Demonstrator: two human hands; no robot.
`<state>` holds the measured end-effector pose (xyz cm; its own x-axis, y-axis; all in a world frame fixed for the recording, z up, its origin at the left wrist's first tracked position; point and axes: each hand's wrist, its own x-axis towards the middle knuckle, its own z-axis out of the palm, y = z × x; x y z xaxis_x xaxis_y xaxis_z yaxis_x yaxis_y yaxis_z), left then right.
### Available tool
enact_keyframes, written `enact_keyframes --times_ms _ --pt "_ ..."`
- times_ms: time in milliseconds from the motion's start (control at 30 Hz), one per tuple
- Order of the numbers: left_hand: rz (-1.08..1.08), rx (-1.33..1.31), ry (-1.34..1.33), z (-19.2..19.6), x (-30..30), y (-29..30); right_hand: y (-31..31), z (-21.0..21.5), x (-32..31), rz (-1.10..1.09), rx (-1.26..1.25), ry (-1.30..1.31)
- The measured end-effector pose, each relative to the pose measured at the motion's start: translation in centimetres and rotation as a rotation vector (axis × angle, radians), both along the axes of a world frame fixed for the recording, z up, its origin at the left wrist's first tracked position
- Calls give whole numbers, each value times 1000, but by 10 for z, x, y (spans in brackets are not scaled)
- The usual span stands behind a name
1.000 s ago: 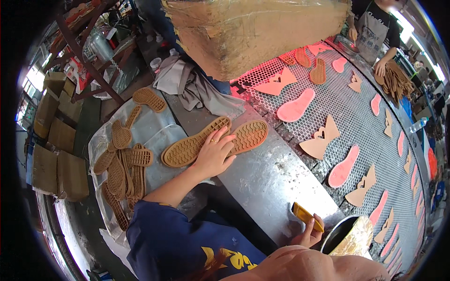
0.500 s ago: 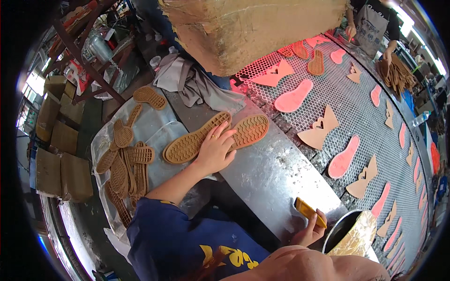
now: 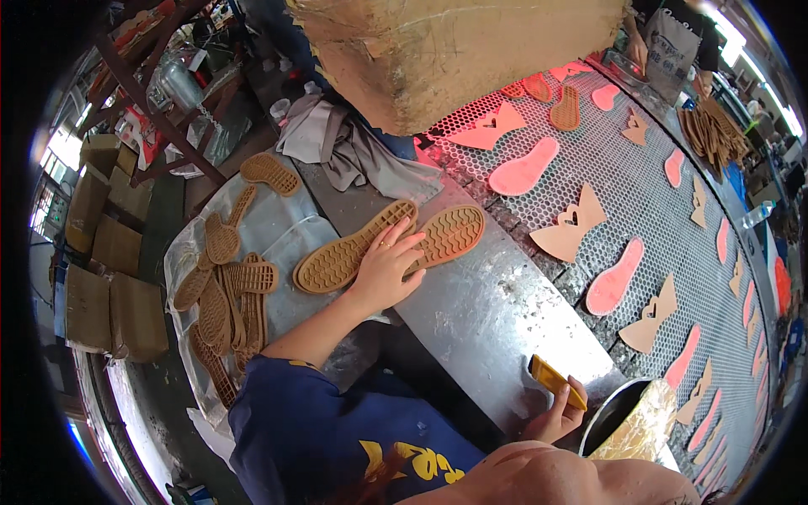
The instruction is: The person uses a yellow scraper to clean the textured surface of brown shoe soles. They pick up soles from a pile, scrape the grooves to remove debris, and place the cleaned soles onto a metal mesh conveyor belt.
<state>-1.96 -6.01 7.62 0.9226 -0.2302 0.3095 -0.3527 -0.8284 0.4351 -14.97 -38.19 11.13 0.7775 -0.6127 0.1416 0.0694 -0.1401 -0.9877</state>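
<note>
Tan rubber shoe sole [image 3: 353, 251] is lying directly under the left hand [image 3: 387, 268], fingers spread flat and pressing down, not curling round anything; fingertips [image 3: 411, 244] are pointing toward 2 o'clock and bridging onto a second sole [image 3: 450, 234] just beside the first. Long axis of the first sole is running from about 8 o'clock at its rounded heel end to 2 o'clock, tread side up; the second sole is continuing the same line, its toe pointing to 2 o'clock. Both are sitting on the grey metal table [image 3: 497, 320], near its left edge.

Right hand [image 3: 560, 412] is sitting well apart at 5 o'clock from the soles, fingers closed in a pinch on a small yellow block [image 3: 555, 380], its long axis running 10 to 4 o'clock. Left hand is clearly the nearer one to the soles.

Further out: a black bowl [image 3: 619, 408] is touching or just beside the right hand, a heap of loose soles [image 3: 223, 290] is lying at 9 o'clock on a plastic sheet, a grey cloth [image 3: 337, 147] is at 11 o'clock, and a mesh belt [image 3: 640, 194] carrying pink insoles [image 3: 523, 167] and tan cut-outs is running along at 2 o'clock.
</note>
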Motion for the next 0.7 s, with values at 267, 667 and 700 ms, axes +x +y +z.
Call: enact_keyframes --times_ms 267,667,700 --pt "13 55 18 5 0 -3 2 5 -1 3 28 2" --pt "-27 106 -32 14 -3 -6 -2 13 -7 6 -3 14" --pt "-24 106 -26 15 -4 -6 -1 14 -8 9 -6 15"
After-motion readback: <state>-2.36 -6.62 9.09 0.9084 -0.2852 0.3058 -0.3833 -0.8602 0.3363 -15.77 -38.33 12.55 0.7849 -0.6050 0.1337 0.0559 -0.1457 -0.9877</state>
